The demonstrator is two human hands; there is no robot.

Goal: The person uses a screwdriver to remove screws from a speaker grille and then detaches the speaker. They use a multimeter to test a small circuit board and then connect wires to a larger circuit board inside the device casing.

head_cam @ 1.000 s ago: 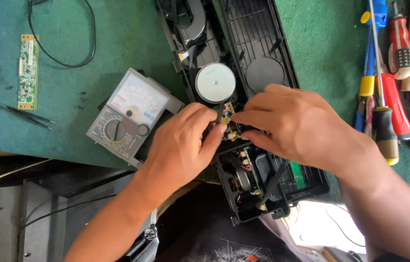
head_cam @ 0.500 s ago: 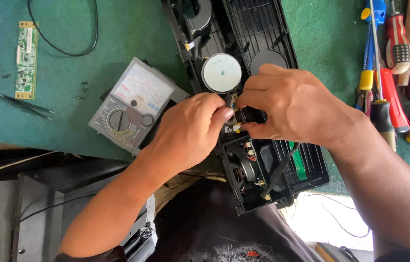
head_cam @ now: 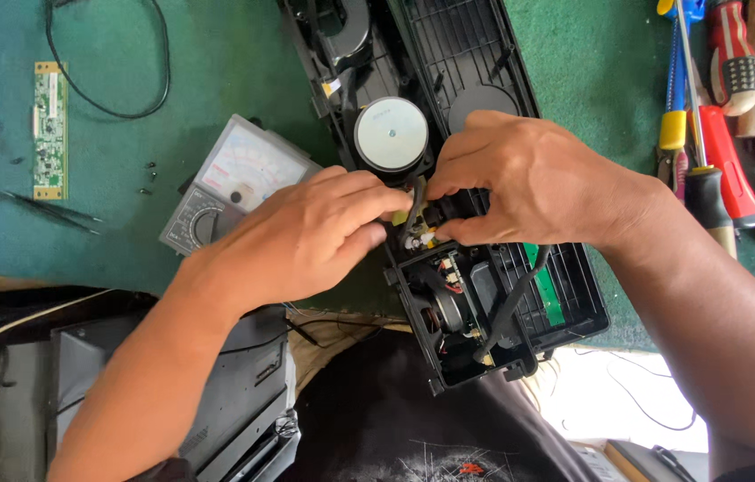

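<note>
A: What sits closest to the person?

B: The near end of a long black speaker housing point(head_cam: 484, 295), lying open on the green mat point(head_cam: 216, 62). At that end you can see a speaker driver point(head_cam: 449, 308), a strip of green board point(head_cam: 549, 295) and some dark wires inside.

A: And the hands?

B: They meet over the middle of the housing. The left hand point(head_cam: 306, 241) comes in from the lower left, its thumb and forefinger pressed together on a small part point(head_cam: 415, 221) with yellowish bits. The right hand point(head_cam: 529, 183) reaches in from the right, its fingertips pinched on the same small part from the other side. What the part is exactly, I cannot tell; the fingers hide most of it.

A: What lies just past the hands?

B: A round silver magnet point(head_cam: 391, 134) on the back of another driver, touching distance from the fingertips. Left of it, partly under the left hand, lies an analogue multimeter point(head_cam: 230, 178).

A: Farther out?

B: On the far left, a narrow green circuit board point(head_cam: 50, 129), tweezers point(head_cam: 47, 210) and a black cable loop point(head_cam: 109, 80). Along the right edge, a row of screwdrivers point(head_cam: 717, 152) with red, yellow and black handles.
</note>
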